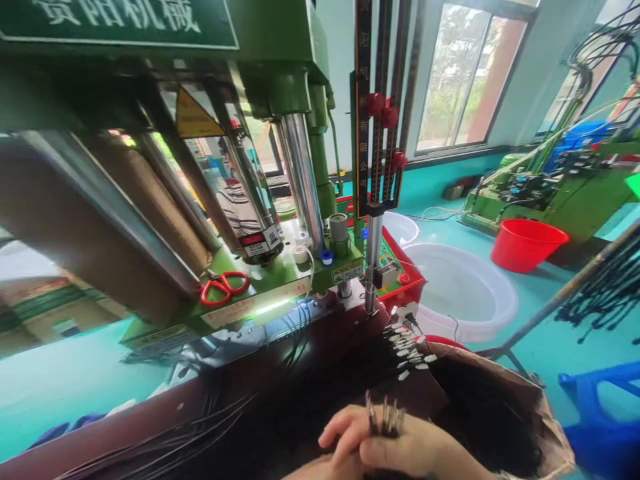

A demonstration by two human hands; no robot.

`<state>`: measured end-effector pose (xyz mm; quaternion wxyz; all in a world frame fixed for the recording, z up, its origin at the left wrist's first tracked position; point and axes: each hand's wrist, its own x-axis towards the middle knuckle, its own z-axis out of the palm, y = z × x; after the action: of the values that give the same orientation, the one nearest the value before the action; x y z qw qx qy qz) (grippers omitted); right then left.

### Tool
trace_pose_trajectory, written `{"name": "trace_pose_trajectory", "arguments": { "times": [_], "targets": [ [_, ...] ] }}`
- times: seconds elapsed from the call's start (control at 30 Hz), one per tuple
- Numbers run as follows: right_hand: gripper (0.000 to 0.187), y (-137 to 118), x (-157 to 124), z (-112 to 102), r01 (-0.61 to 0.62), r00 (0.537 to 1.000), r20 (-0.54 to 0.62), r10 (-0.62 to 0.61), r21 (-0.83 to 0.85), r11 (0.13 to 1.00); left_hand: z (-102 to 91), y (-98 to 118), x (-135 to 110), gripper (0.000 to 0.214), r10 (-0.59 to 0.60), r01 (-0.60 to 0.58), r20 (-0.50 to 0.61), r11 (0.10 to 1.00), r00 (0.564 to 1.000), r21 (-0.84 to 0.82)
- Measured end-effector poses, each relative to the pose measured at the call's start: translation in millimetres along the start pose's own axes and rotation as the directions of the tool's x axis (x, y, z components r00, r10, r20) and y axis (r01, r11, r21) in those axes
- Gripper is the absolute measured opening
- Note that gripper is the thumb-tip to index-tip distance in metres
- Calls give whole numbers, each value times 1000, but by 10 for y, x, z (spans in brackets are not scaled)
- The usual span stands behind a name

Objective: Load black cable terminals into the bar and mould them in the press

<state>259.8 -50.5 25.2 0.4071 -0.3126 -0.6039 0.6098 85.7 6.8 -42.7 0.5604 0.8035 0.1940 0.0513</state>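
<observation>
My right hand point(415, 447) is at the bottom, right of the middle, closed around a small bunch of thin black cables point(386, 420). The bare cable ends stick up between its thumb and fingers. Only a strip of my left hand point(320, 468) shows at the bottom edge, against the right hand; its fingers are hidden. Beyond the hands, many black cables point(240, 407) lie across the dark red-brown table point(120, 437). A cluster of pale connector ends point(407, 350) rests at the table's right end.
A green press machine point(280, 73) stands ahead, with red-handled scissors point(224, 288) on its bed. Its red control box point(413, 283) is to the right. A cable-filled carton point(555, 427), white tub point(505, 293), red bucket point(530, 247) and blue stool point(600, 407) stand at right.
</observation>
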Motion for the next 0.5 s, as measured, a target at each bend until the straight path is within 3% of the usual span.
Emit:
{"name": "trace_pose_trajectory", "arguments": {
  "times": [0.1,0.13,0.2,0.27,0.3,0.37,0.43,0.5],
  "targets": [
    [38,133,41,-10,-68,998,-13,68,-78,995,200,88,123,50,-10,-6,-62,969,998,-246],
    [39,160,56,-49,-72,997,-38,71,-42,996,263,129,172,55,-15,-23,-90,916,996,-399],
    [45,144,98,-160,-6,995,-97,17,110,994,360,216,255,54,-50,-62,-134,690,990,-721],
    [52,29,158,-277,83,987,-149,-53,209,974,402,299,298,48,-87,-71,-130,491,988,-868],
    [51,-55,196,-324,108,986,-146,-84,166,980,402,337,305,45,-98,-56,-117,481,988,-875],
    [46,-230,284,-377,42,998,-41,-46,-85,995,375,402,304,44,-153,-25,-118,507,981,-862],
    [42,-358,371,-373,-53,993,78,86,-359,932,332,454,310,46,-229,-11,-150,515,962,-857],
    [46,-410,440,-335,-107,971,127,202,-526,844,302,494,340,51,-300,-6,-179,497,937,-868]
  ]
}}
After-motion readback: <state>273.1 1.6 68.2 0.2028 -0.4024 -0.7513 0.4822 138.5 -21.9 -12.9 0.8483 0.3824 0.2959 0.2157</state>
